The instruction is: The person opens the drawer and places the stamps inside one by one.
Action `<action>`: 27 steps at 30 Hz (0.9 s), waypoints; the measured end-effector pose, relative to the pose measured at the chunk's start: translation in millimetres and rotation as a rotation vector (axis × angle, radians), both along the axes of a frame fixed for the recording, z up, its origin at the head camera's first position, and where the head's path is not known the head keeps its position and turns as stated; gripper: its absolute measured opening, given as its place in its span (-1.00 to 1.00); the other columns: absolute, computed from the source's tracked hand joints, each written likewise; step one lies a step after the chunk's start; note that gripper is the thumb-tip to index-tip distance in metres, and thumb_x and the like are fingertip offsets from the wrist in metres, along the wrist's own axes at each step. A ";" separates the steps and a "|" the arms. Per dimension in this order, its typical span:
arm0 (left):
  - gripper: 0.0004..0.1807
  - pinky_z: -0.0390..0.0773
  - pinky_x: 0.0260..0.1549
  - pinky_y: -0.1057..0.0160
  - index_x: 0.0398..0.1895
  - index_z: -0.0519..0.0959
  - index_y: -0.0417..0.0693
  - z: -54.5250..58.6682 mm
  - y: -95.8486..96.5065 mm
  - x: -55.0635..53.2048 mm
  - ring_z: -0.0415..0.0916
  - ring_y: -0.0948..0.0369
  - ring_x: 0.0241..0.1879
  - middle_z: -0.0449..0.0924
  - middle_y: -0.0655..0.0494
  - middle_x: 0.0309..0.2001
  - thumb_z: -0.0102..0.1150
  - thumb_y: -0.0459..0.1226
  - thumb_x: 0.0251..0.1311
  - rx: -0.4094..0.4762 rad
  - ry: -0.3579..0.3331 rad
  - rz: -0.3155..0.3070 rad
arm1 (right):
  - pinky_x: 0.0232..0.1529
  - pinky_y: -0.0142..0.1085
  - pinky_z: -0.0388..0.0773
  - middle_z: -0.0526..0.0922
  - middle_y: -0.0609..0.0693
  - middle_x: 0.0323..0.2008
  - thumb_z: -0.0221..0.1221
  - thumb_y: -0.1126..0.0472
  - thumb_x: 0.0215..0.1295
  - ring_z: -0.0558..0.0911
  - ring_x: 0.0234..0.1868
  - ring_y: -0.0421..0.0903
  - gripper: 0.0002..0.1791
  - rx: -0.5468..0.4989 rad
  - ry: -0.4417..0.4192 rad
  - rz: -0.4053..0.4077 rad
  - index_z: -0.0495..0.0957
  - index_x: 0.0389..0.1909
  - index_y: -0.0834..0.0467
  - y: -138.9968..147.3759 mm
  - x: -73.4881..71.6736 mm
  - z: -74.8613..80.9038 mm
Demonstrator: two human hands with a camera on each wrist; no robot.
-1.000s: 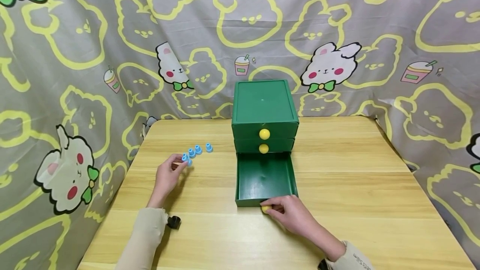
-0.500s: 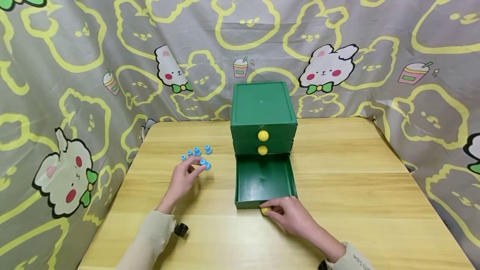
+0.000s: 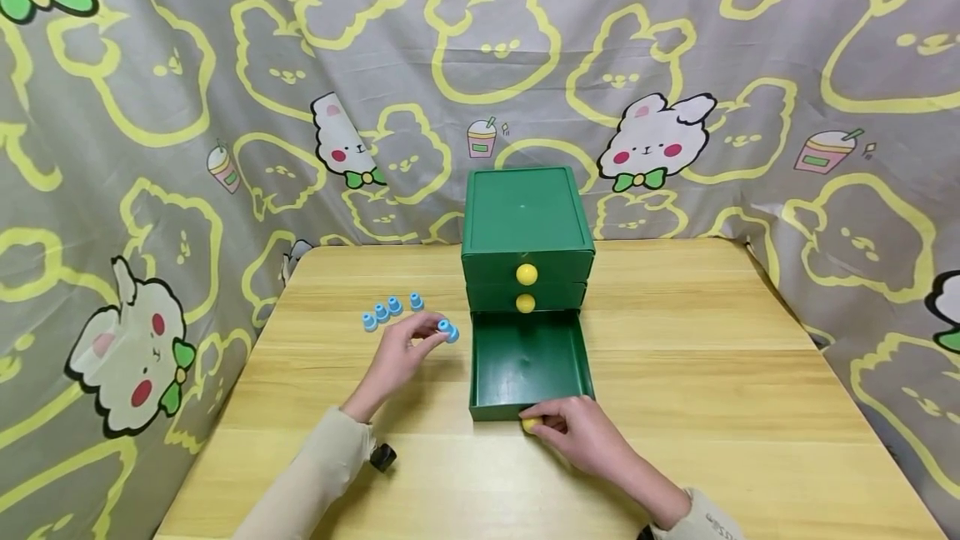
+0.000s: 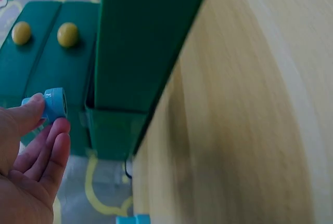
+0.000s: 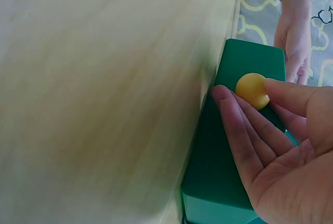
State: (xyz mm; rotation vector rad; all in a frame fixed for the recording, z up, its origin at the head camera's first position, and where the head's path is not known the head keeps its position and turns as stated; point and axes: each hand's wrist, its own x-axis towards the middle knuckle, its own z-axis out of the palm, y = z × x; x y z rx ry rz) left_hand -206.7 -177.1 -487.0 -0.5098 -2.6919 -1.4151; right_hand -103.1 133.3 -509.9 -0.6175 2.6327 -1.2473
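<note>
Head: I see the left hand (image 3: 401, 350) has carried its blue piece (image 3: 447, 330) right, off from four others (image 3: 393, 306) on the bench (image 3: 697, 382), nearer the open drawer (image 3: 525, 369); it's not inside.
Left wrist: thumb and fingertips pinch that piece.
Right wrist: right hand (image 5: 283, 154) pinches the yellow knob (image 5: 252, 91).

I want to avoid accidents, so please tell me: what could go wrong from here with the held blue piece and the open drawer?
The left hand pinches the small blue piece above the table, so it might slip and drop. If that hand crosses too low, the piece could knock against the open bottom drawer. The right hand grips the yellow knob, so an unplanned push might slide that drawer inward.
</note>
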 end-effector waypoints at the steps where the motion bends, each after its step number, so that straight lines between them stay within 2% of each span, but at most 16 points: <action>1: -0.84 0.67 -0.01 0.15 -0.04 0.71 0.13 0.8 2.7 -0.1 0.67 0.27 -0.13 0.75 0.26 -0.15 0.30 -0.14 0.39 0.003 0.007 -0.014 | -0.26 -0.43 0.66 0.83 -0.02 -0.10 0.35 0.26 0.34 0.73 -0.26 -0.34 -0.79 0.002 -0.001 -0.001 0.81 -0.06 0.03 -0.1 0.1 -0.4; 7: -0.82 0.68 -0.03 0.17 -0.01 0.71 0.10 4.5 18.9 0.4 0.68 0.29 -0.15 0.75 0.26 -0.16 0.30 -0.17 0.39 0.017 0.042 -0.097 | -0.26 -0.42 0.66 0.83 -0.02 -0.12 0.35 0.26 0.34 0.73 -0.26 -0.35 -0.81 -0.006 0.007 0.010 0.82 -0.06 0.05 -0.2 0.8 -1.6; 13: -0.83 0.66 0.01 0.19 -0.01 0.70 0.12 7.0 35.7 -1.8 0.67 0.30 -0.12 0.75 0.28 -0.15 0.28 -0.16 0.40 0.032 0.016 -0.152 | -0.24 -0.42 0.66 0.83 -0.04 -0.11 0.35 0.25 0.35 0.73 -0.24 -0.35 -0.81 -0.001 0.003 0.007 0.82 -0.06 0.04 0.2 -0.5 -1.4; 18: -0.86 0.66 -0.01 0.21 -0.03 0.69 0.15 6.0 50.3 -2.6 0.66 0.29 -0.12 0.74 0.28 -0.15 0.26 -0.15 0.42 0.022 -0.009 -0.193 | -0.24 -0.42 0.66 0.83 -0.05 -0.10 0.34 0.25 0.36 0.74 -0.24 -0.35 -0.80 0.003 -0.009 0.008 0.81 -0.06 0.03 0.6 -1.1 -1.5; 27: -0.89 0.67 -0.07 0.21 -0.07 0.67 0.12 1.0 73.0 -8.2 0.66 0.34 -0.18 0.74 0.28 -0.15 0.28 -0.18 0.40 -0.007 0.041 -0.245 | -0.23 -0.43 0.66 0.83 -0.05 -0.09 0.33 0.25 0.37 0.75 -0.22 -0.34 -0.80 0.003 -0.018 0.013 0.81 -0.05 0.03 1.6 -2.1 -1.5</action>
